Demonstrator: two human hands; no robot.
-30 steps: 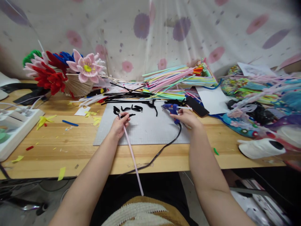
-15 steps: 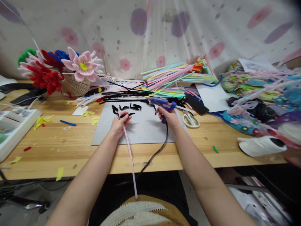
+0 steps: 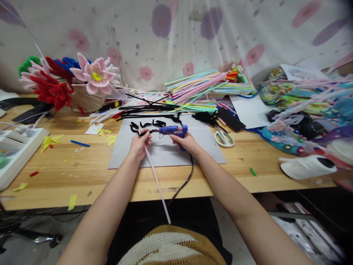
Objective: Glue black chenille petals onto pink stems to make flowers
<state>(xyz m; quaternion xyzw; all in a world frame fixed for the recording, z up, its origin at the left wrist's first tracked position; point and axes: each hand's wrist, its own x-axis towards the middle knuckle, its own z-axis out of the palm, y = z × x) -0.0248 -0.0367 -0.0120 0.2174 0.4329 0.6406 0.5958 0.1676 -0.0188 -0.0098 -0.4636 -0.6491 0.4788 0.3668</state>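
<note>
My left hand (image 3: 140,144) is closed on a long pale pink pipe cleaner (image 3: 157,180), whose free end runs down toward my lap. A short black fuzzy piece (image 3: 146,133) is also pinched at its fingertips. My right hand (image 3: 185,141) grips a blue glue gun (image 3: 172,130) by its handle, the nozzle pointing left and at or very close to the black piece. Whether they touch I cannot tell. Several bent black pieces (image 3: 159,123) lie on the grey cutting mat (image 3: 209,147) just behind my hands.
White-handled scissors (image 3: 224,139) and a dark phone-like slab (image 3: 231,119) lie to the right. Behind the mat are black stems (image 3: 149,108) and bundled coloured pipe cleaners (image 3: 198,86). Fuzzy flowers (image 3: 95,75) stand back left, a power strip (image 3: 19,154) at left. The gun's cord (image 3: 186,182) hangs over the table edge.
My right hand has brought the glue gun left and slightly down, to the black piece at my left fingertips. The pink pipe cleaner's lower end has swung a little right.
</note>
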